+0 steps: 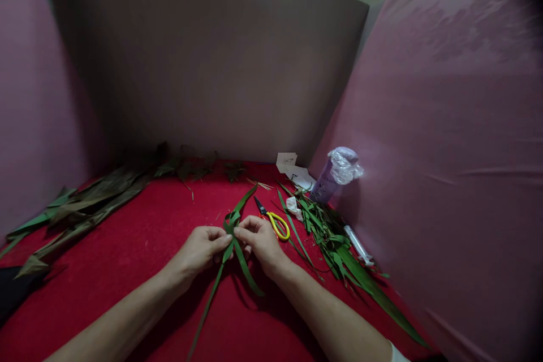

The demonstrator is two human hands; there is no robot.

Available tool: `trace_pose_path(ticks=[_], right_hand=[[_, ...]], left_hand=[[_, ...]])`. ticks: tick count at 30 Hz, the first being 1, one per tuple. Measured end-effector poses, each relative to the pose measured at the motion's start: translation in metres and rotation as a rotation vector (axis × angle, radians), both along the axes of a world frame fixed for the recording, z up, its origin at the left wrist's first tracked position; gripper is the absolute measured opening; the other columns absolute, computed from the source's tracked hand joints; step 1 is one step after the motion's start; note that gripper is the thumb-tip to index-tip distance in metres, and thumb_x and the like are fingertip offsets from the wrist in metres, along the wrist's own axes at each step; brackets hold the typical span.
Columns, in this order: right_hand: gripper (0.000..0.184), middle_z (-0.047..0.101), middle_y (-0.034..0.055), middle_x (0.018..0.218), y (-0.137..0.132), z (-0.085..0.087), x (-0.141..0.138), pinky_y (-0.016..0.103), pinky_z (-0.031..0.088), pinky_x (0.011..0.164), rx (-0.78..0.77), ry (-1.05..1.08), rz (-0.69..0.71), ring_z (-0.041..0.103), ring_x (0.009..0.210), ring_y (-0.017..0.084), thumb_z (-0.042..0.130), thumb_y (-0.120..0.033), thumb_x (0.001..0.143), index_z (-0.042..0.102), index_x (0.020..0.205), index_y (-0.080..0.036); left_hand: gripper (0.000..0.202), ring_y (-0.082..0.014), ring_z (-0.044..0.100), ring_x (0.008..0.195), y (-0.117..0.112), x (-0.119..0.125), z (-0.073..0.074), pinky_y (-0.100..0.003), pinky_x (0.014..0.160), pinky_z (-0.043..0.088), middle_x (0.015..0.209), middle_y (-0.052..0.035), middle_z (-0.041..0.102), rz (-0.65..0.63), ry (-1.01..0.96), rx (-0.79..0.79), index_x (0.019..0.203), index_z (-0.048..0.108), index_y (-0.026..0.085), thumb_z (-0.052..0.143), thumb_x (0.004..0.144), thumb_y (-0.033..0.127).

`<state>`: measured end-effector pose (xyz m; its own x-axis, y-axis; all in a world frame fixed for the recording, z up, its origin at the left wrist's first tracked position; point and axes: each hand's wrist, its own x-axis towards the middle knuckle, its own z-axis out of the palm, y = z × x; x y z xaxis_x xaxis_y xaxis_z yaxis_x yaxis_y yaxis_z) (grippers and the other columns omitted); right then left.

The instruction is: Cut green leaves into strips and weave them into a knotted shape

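Between my hands is a small green bundle of folded leaf strips [231,219], with one strip pointing up and long ends trailing down toward me. My left hand [204,247] pinches it from the left, thumb over the front. From the right my right hand [259,240] grips the same strips between thumb and fingers. The fingertips of both hands nearly meet at the crossing of the strips. Just beyond my right hand lies a pair of scissors [278,225] with yellow handles and dark blades, partly spread.
A pile of cut green leaves [326,232] lies to the right, beside a syringe [358,244] and crumpled tissue [293,207]. A purple bottle [328,178] wrapped in plastic stands behind, near white cards [299,176]. Long dried leaves [102,195] stretch along the left of the red cloth [139,254].
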<state>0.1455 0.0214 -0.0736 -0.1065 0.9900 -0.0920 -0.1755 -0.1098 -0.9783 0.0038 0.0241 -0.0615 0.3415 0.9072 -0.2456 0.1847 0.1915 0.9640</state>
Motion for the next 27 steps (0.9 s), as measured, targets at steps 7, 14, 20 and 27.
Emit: trace_pose_path(ticks=[7,14,20,27], right_hand=[[0.02,0.053,-0.0059,0.047,0.0007,0.001,0.0025,0.015,0.035,0.032,-0.001,0.025,-0.024,0.046,0.036,0.006,0.065,-0.03,0.059,0.051,0.062,-0.016],[0.026,0.057,-0.0036,0.053,0.0016,-0.0019,0.0045,0.016,0.034,0.034,0.004,0.085,0.015,0.052,0.04,0.008,0.068,-0.035,0.06,0.051,0.066,-0.016],[0.024,0.053,-0.0061,0.049,0.0015,-0.0021,0.0048,0.015,0.034,0.034,0.0,0.094,0.03,0.046,0.037,0.006,0.069,-0.032,0.059,0.05,0.064,-0.016],[0.021,0.057,-0.0031,0.054,0.0035,-0.0001,0.0084,0.015,0.036,0.033,0.008,0.102,0.025,0.049,0.04,0.007,0.066,-0.031,0.063,0.052,0.067,-0.016]], left_hand=[[0.037,-0.0074,0.035,0.041,-0.0006,0.0004,-0.0001,-0.02,0.042,0.022,0.047,0.0022,0.05,0.026,-0.014,0.001,0.055,0.054,0.015,0.061,0.059,0.051],[0.034,-0.0069,0.033,0.042,-0.0014,-0.0015,0.0026,-0.021,0.041,0.018,0.047,0.0025,0.049,-0.017,-0.017,0.003,0.055,0.059,0.013,0.059,0.064,0.046],[0.032,-0.0072,0.036,0.042,-0.0027,-0.001,0.0038,-0.021,0.042,0.02,0.05,-0.0001,0.056,-0.032,-0.011,0.005,0.056,0.058,0.013,0.06,0.065,0.043],[0.036,-0.007,0.036,0.039,-0.0037,0.0008,0.0049,-0.021,0.041,0.019,0.049,0.0001,0.056,-0.015,-0.033,-0.015,0.054,0.053,0.014,0.06,0.065,0.048]])
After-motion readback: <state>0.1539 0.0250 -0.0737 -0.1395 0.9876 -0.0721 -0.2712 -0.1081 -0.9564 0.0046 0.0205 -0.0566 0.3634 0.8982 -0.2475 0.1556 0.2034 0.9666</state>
